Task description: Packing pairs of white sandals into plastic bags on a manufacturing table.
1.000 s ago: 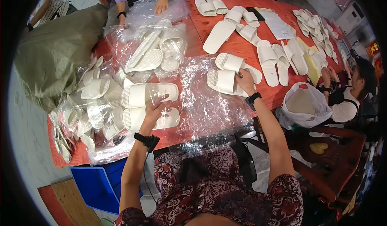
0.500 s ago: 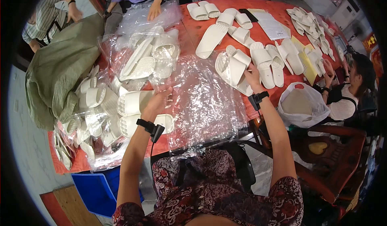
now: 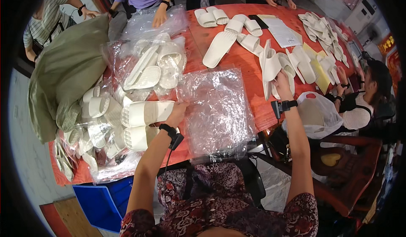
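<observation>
My right hand [image 3: 284, 86] grips a white slide slipper [image 3: 267, 65] that is tilted up on its edge, against other white slippers. My fingers are partly hidden behind it. A clear plastic bag [image 3: 218, 114] lies flat in front of me. At its left edge my left hand [image 3: 177, 113] is closed, fingertips on the plastic; how firmly they pinch is hard to see. Just left of that hand lie two white slippers, one [image 3: 146, 112] above the other [image 3: 137, 138].
Bagged slippers [image 3: 156, 63] and a green sack [image 3: 69, 74] crowd the red table's left side. Loose slippers [image 3: 220, 48] lie beyond the bag. A white bag [image 3: 317, 114] and a wooden chair [image 3: 344, 169] are at right, a blue bin [image 3: 99, 205] below left. Other people stand or sit around.
My right hand has moved right, and the slippers it was on no longer lie beside the plastic bag. My left hand has shifted slightly right and down, and the plastic bag lies flatter.
</observation>
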A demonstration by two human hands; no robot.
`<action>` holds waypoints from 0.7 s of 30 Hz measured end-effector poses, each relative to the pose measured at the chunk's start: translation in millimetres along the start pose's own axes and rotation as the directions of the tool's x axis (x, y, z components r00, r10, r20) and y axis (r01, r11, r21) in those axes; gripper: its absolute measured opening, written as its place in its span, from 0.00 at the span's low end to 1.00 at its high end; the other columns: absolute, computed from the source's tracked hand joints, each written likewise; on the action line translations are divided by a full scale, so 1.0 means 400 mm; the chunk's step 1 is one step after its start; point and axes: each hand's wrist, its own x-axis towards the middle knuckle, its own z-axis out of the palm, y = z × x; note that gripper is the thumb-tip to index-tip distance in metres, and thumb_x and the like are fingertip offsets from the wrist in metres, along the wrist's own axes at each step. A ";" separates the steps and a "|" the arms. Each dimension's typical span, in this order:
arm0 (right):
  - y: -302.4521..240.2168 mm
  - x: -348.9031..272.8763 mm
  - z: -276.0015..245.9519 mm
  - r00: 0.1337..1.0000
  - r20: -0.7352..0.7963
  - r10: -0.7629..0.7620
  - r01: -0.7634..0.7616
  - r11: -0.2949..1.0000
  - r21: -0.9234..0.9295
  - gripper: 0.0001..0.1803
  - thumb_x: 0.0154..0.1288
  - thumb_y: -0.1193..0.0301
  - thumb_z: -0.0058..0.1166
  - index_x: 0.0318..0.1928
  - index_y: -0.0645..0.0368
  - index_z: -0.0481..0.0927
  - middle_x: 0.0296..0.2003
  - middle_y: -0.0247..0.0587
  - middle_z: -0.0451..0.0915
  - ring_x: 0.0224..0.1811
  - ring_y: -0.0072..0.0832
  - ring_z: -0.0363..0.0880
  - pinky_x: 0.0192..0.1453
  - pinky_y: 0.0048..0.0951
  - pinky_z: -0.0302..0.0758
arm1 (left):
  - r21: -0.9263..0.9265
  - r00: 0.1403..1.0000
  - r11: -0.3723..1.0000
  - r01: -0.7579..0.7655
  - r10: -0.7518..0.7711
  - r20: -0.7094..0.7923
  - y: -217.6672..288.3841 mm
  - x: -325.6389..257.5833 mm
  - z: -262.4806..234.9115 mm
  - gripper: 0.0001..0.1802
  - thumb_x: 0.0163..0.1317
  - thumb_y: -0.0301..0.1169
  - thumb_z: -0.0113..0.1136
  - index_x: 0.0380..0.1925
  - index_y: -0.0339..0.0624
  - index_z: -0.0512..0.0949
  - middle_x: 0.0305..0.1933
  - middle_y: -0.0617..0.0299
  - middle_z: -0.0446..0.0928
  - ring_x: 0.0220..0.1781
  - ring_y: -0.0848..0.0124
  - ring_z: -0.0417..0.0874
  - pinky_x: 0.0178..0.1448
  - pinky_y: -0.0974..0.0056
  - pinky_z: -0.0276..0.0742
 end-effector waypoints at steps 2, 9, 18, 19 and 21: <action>-0.013 -0.021 -0.016 0.979 0.176 -0.102 0.134 0.974 -0.183 0.16 0.65 0.71 0.49 0.53 0.55 0.75 0.38 0.30 0.79 0.31 0.15 0.75 0.33 0.17 0.69 | -0.033 1.000 0.999 0.021 -0.022 -0.008 -0.006 0.019 0.019 0.14 0.68 0.31 0.48 0.50 0.39 0.73 0.50 0.57 0.78 0.46 0.64 0.82 0.45 0.60 0.79; 0.008 -0.121 0.119 0.872 0.414 -0.261 0.448 0.766 -0.461 0.12 0.62 0.74 0.54 0.45 0.63 0.79 0.35 0.34 0.78 0.29 0.15 0.74 0.31 0.19 0.69 | -0.092 0.994 0.994 0.067 -0.074 -0.082 -0.010 0.048 0.047 0.15 0.68 0.30 0.47 0.53 0.41 0.71 0.51 0.56 0.78 0.46 0.62 0.81 0.46 0.59 0.80; 0.285 -0.101 0.158 0.767 0.580 -0.274 0.632 0.166 -0.757 0.08 0.51 0.72 0.57 0.29 0.62 0.74 0.26 0.48 0.72 0.28 0.44 0.73 0.32 0.40 0.69 | 0.097 0.963 0.963 -0.252 0.259 -0.071 -0.007 -0.007 0.049 0.25 0.62 0.32 0.58 0.58 0.41 0.66 0.43 0.55 0.78 0.41 0.64 0.82 0.43 0.62 0.79; 0.309 -0.099 0.156 0.754 0.584 -0.301 0.648 0.190 -0.738 0.08 0.51 0.71 0.57 0.30 0.62 0.75 0.26 0.48 0.73 0.29 0.44 0.73 0.33 0.40 0.69 | 0.098 0.956 0.960 -0.263 0.273 -0.108 -0.008 -0.027 0.035 0.25 0.62 0.32 0.58 0.58 0.41 0.66 0.43 0.55 0.78 0.41 0.64 0.82 0.43 0.62 0.79; 0.338 -0.091 0.144 0.748 0.597 -0.289 0.661 0.251 -0.707 0.08 0.54 0.72 0.56 0.33 0.62 0.76 0.28 0.47 0.74 0.32 0.43 0.74 0.35 0.40 0.70 | 0.395 0.810 0.790 -0.469 0.563 -0.165 0.014 -0.101 0.023 0.29 0.61 0.33 0.61 0.61 0.41 0.64 0.47 0.55 0.76 0.46 0.66 0.79 0.46 0.64 0.77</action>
